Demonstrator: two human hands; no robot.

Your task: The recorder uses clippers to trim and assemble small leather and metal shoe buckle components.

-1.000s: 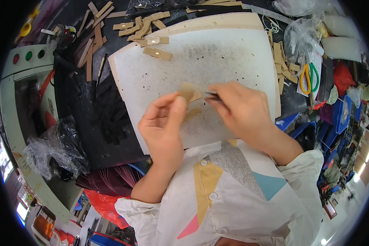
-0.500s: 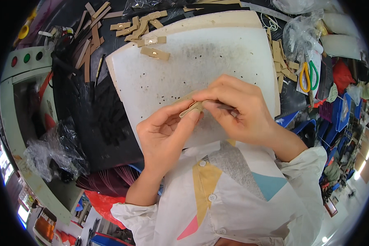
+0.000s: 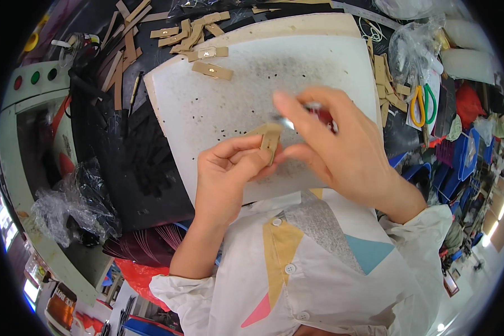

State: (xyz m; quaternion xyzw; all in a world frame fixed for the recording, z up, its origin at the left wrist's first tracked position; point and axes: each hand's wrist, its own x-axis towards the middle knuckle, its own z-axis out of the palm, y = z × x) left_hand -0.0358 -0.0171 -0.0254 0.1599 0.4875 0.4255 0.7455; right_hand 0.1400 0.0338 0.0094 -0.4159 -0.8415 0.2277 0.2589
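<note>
Over the white board (image 3: 229,101), my left hand (image 3: 221,176) pinches a folded tan strip (image 3: 271,139) between thumb and fingers. A small dark opening shows in the strip's face, and its upper end stands clear of my fingertips. My right hand (image 3: 358,148), just to the right, is closed around a small tool (image 3: 323,116) with a dark red part and shiny metal. Motion blurs the tool's tip and my index finger, so its exact kind is unclear. The right thumb lies close beside the strip; whether it touches cannot be made out.
Tan strips with metal pieces (image 3: 211,70) lie at the board's far left edge, near a longer pile. More tan pieces (image 3: 382,78) sit along the right edge, beside yellow-and-green-handled scissors (image 3: 417,105). Clear plastic bags (image 3: 75,204) and a control box (image 3: 36,84) stand left.
My right hand has come off the strip, lifting and opening out slightly, and the tool now shows in it. The strip has turned more upright in my left hand.
</note>
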